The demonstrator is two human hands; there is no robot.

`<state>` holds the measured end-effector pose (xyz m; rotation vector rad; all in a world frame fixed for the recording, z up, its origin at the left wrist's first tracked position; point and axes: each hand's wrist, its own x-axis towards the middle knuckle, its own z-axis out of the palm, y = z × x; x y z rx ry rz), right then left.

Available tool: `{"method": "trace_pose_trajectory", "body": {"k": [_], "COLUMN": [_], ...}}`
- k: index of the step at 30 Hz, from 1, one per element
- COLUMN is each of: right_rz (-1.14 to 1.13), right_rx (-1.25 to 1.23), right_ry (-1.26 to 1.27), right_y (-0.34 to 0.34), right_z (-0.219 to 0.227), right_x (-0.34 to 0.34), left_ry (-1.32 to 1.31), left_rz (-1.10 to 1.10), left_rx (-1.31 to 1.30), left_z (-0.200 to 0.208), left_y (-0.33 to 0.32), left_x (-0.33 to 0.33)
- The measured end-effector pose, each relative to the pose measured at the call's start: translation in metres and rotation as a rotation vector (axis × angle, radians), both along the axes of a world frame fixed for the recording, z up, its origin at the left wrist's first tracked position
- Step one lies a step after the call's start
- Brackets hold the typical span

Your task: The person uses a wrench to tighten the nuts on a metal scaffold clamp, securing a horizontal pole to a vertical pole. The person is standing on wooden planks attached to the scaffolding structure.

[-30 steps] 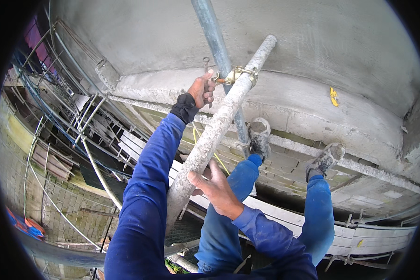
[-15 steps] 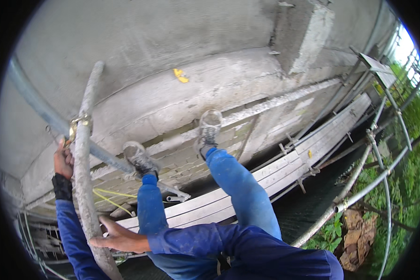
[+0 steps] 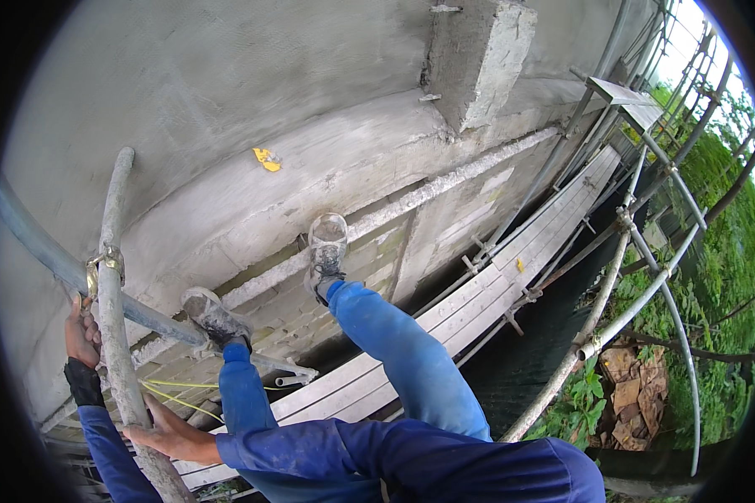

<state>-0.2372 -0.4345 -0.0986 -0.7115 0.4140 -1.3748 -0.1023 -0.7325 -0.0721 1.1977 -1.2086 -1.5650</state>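
A cement-crusted, pale grey tubular pole (image 3: 117, 335), joined across a blue-grey metal tube (image 3: 46, 249) by a brass-coloured clamp (image 3: 110, 267), is touched by the cupped right hand (image 3: 176, 436). Beside the clamp, the left hand (image 3: 82, 335) is curled; neither grip's firmness can be told. Steadying seems in hand; even support is called for. Since a second ago, the pole has been shifted leftward in view.

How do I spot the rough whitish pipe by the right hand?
Before the grey plastered wall, at picture left, slants a smooth bluish metal pipe. The whitish pipe crosses it at a golden metal clamp; only this meets the right hand.
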Motion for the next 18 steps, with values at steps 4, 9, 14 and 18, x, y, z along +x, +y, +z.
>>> {"method": "trace_pose_trajectory", "body": {"k": [4, 9, 14, 18], "right_rz": [-0.143, -0.036, 0.032, 0.051], "right_rx": [-0.041, 0.028, 0.021, 0.05], "right_ry": [0.124, 0.114, 0.071, 0.064], "right_y": [-0.008, -0.005, -0.009, -0.002], "right_z": [-0.021, 0.002, -0.001, 0.004], "right_x": [0.023, 0.003, -0.003, 0.001], "left_ry": [0.096, -0.108, -0.449, -0.989], "left_rz": [-0.053, 0.103, 0.107, -0.061], "left_rx": [-0.009, -0.052, -0.009, -0.138], "left_z": [-0.002, 0.012, 0.06, 0.092], "left_y": [-0.001, 0.037, 0.086, 0.101], "left_x": [0.022, -0.015, 0.013, 0.048]}}
